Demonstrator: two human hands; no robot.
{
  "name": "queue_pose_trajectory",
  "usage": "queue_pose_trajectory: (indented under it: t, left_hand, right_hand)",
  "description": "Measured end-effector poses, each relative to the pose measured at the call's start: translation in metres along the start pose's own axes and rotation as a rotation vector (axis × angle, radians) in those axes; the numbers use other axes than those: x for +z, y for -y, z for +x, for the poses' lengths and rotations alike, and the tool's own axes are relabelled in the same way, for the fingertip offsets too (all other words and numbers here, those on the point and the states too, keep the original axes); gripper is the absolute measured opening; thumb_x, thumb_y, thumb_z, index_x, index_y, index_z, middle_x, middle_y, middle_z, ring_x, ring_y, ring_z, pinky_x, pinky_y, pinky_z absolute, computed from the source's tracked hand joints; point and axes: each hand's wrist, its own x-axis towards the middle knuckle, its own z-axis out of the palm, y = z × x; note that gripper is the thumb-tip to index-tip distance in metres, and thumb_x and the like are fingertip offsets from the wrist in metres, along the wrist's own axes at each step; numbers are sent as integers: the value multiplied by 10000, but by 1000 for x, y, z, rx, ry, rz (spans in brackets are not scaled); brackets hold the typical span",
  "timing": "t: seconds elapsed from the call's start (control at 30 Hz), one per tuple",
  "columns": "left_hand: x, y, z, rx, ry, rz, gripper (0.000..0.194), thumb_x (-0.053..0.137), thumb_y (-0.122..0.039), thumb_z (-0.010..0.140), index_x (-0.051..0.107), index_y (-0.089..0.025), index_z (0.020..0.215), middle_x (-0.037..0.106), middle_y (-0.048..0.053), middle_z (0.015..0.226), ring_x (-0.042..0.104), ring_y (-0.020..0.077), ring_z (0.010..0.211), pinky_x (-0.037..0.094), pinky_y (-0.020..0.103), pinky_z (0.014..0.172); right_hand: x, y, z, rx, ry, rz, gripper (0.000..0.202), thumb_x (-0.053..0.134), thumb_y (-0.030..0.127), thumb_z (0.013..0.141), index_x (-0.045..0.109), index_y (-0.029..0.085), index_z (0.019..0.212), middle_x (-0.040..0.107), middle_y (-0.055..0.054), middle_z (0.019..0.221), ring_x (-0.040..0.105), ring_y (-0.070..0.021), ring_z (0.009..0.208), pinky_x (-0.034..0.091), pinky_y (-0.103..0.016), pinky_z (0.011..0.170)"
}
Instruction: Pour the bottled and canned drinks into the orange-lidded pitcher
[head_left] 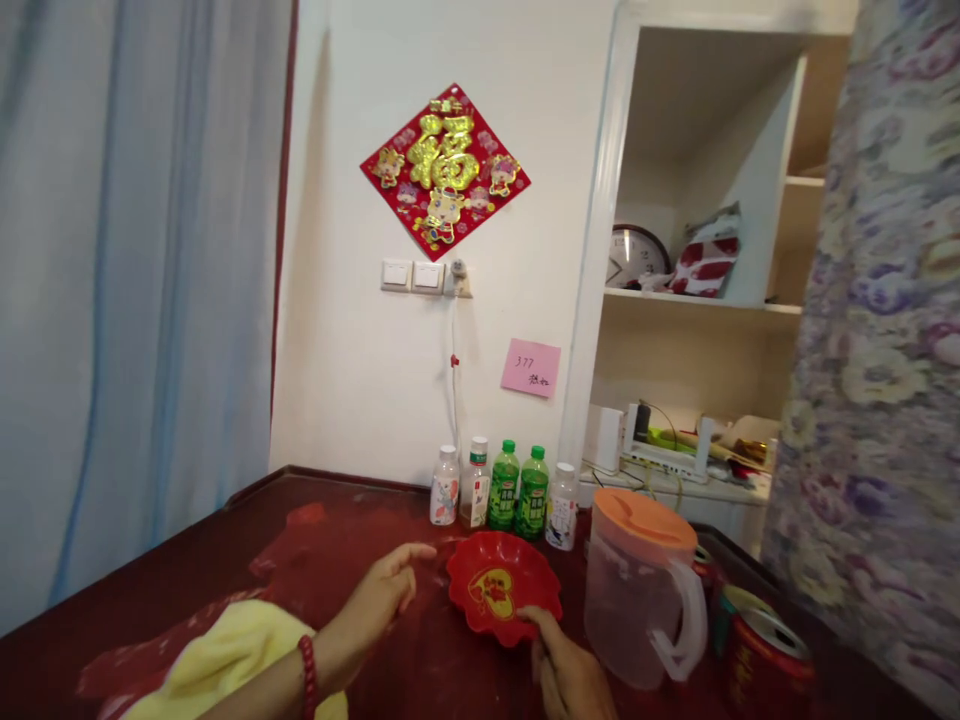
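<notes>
A red plate [536,575] with a scalloped rim and a gold heart print lies on the dark red table. My right hand [566,665] grips its near right rim, the thumb on top and the other fingers mostly hidden underneath. To the left of the plate, my left hand [384,590] is held apart from it with nothing in it. Its index finger points toward the plate and the other fingers are loosely bent. A red bead bracelet [307,675] circles the left wrist. Under the left forearm lies a yellow cloth [240,645].
Several bottles, including a green bottle [504,487], stand in a row behind the plate. A clear jug [626,610] with an orange lid and a red can [769,665] stand at the right. The wall rises behind the table [360,495].
</notes>
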Motion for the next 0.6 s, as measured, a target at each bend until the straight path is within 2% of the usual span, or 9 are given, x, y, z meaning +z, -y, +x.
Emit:
queue_pose_trajectory:
  t: [0.07,0.17,0.23,0.27,0.37,0.5,0.53,0.57,0.6]
  left_hand:
    - [1,3,-2,-6,34,-18,716,474,-335,625,581,-122,1300,353,-130,500,207,110,458,159,239,454]
    - [2,1,-6,14,71,-33,798,473,-308,637,521,-102,1406,379,-124,503,240,116,469,183,241,462]
    - [3,-6,-9,37,86,-34,843,468,-282,656,466,-93,1477,390,-122,515,249,116,482,200,242,475]
    - [3,-10,-11,52,96,-30,858,469,-270,672,435,-96,1511,394,-122,521,250,115,488,206,242,483]
    - [3,-26,-15,141,124,-8,871,482,-265,758,321,-135,1604,414,-116,539,257,114,505,219,239,499]
    - [4,-58,-29,310,150,12,834,482,-291,882,200,-220,1664,435,-98,577,296,120,532,260,240,513]
    - [5,-68,-36,351,150,22,833,485,-287,900,175,-230,1671,437,-93,587,306,121,541,278,242,523]
    - [6,-79,-44,397,143,32,840,491,-276,907,154,-240,1676,444,-86,596,318,123,545,297,244,530]
    - [7,-89,-54,453,118,44,846,503,-261,904,156,-251,1676,456,-77,610,328,125,548,315,248,535]
  right_hand:
    - [-6,-1,8,4,69,76,486,340,261,974,697,274,1303,700,-4,695,661,-176,572,480,-237,592]
    - [-21,9,22,37,135,196,498,350,289,991,652,258,1386,766,-51,937,737,-182,798,520,-245,725]
    - [-32,24,33,48,239,250,527,401,279,970,595,253,1459,743,-34,925,725,-184,830,518,-250,739]
    - [-39,33,38,59,236,252,551,408,266,960,570,241,1486,710,-12,843,689,-177,736,506,-254,693]
    - [-63,71,55,53,71,258,636,374,196,940,462,202,1569,569,37,708,548,-157,595,443,-257,587]
    - [-105,129,70,-74,-26,303,683,390,159,975,313,300,1639,509,54,719,515,-136,578,456,-242,574]
    - [-114,139,69,-103,-133,297,673,397,175,989,299,314,1640,506,51,704,505,-142,555,457,-251,556]
    - [-122,147,65,-114,-182,291,669,399,198,1006,265,320,1650,549,30,733,543,-161,583,484,-278,571]
    - [-128,151,59,-121,-313,283,630,371,214,1015,304,323,1632,559,17,710,534,-174,551,468,-290,526]
